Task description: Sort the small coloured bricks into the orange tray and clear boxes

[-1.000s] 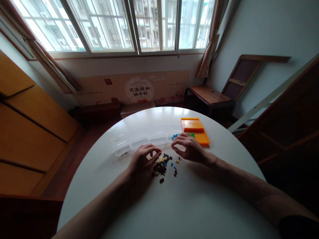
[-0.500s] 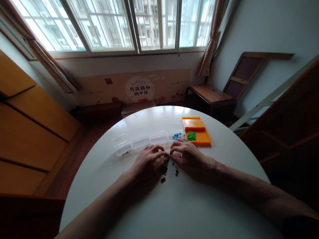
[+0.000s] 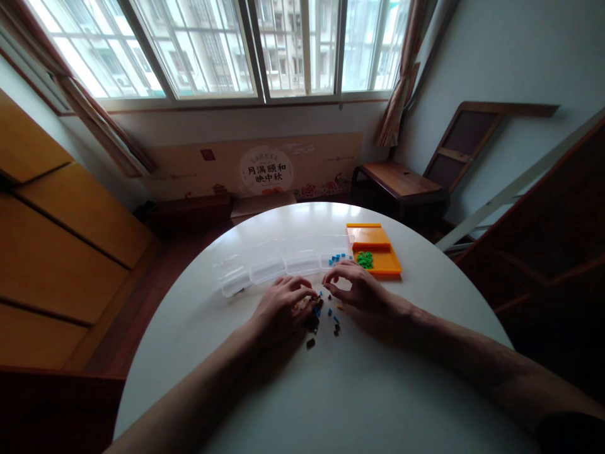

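My left hand (image 3: 283, 302) rests on the white table, its fingers curved and apart over a pile of small building bricks (image 3: 314, 318) in dark brown, blue and yellow. The palm and the hand's edge hide part of that pile. Just right of it, my right hand (image 3: 352, 284) is raised slightly, thumb and forefinger closed in a pinch; whatever is between the tips is too small to make out. Below it lie a few loose blue, brown and yellow bricks (image 3: 336, 320). A clear divided box (image 3: 267, 270) stands beyond both hands, with blue bricks (image 3: 338, 259) in its right compartment.
Right of the clear box, an orange tray (image 3: 390, 260) holds a heap of green bricks (image 3: 364, 259). The round white table (image 3: 378, 391) has its far edge near a printed cardboard panel (image 3: 326, 164). A wooden chair (image 3: 401, 180) stands at the back right.
My right hand has drawn slightly up and away from my left fingertips, uncovering more loose bricks under it. The left hand has barely moved.
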Motion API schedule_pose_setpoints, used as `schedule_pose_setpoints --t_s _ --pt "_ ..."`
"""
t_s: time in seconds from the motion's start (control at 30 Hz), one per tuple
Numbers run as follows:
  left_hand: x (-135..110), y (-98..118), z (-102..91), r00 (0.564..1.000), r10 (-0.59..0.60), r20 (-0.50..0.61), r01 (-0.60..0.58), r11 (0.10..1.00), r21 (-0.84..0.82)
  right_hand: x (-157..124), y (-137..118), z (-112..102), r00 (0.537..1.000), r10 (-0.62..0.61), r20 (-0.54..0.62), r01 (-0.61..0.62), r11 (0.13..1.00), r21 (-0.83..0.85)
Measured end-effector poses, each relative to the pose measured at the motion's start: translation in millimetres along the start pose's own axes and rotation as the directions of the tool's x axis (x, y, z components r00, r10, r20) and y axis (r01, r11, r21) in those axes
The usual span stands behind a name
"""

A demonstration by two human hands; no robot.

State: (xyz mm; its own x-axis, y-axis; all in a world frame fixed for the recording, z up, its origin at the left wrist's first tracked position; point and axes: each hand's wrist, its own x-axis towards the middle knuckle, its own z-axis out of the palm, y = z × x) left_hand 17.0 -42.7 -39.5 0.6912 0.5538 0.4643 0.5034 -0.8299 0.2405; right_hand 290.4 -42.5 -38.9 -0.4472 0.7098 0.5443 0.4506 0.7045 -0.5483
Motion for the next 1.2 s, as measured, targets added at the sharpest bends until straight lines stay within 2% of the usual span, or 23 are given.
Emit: schedule_pose_setpoints --t_s 0.2,0.33,0.47,0.57,0.73,0.83,0.9,1.03,1.2 --pt "-2.4 -3.5 3.1 1.000 -0.018 0.004 0.018 1.000 -0.018 -4.3 -5.9 -2.3 0.991 0.002 0.133 -0.014 0.996 0.092" --pt "-1.6 -2.5 2.9 1.000 -0.009 -0.006 0.009 1.000 -0.021 -4.3 -9.3 -3.2 0.992 -0.031 0.121 0.013 0.989 0.148" --pt "-0.9 -1.7 2.4 1.000 -0.009 -0.020 0.009 1.000 -0.013 -2.7 -5.4 0.5 0.997 -0.047 0.064 0.040 0.994 0.106" --pt "-0.9 -0.8 2.2 1.000 -0.007 0.001 0.007 1.000 0.008 0.2 1.0 1.0 0.999 -0.025 -0.035 0.027 0.998 0.050" --pt "-0.1 2.5 0.9 0.999 0.002 0.046 -0.003 1.000 0.022 3.1 22.5 -5.9 0.967 0.074 -0.244 -0.105 0.988 -0.115" --pt "0.3 3.9 0.1 0.999 -0.002 0.035 0.002 1.000 0.017 2.6 34.7 -8.7 0.950 0.104 -0.294 -0.173 0.961 -0.216" --pt "0.5 4.1 -0.6 1.000 -0.003 0.024 0.002 1.000 0.011 2.4 35.5 -9.0 0.961 0.073 -0.266 -0.142 0.958 -0.249" --pt "1.1 3.7 -2.8 1.000 0.001 0.026 -0.001 1.000 -0.003 2.3 17.8 -7.2 0.992 -0.071 -0.104 0.048 0.977 -0.209" --pt "3.1 4.9 -6.1 1.000 -0.019 0.010 0.020 0.999 -0.042 -0.3 -0.9 -1.6 0.980 -0.173 0.094 0.188 0.966 -0.176"
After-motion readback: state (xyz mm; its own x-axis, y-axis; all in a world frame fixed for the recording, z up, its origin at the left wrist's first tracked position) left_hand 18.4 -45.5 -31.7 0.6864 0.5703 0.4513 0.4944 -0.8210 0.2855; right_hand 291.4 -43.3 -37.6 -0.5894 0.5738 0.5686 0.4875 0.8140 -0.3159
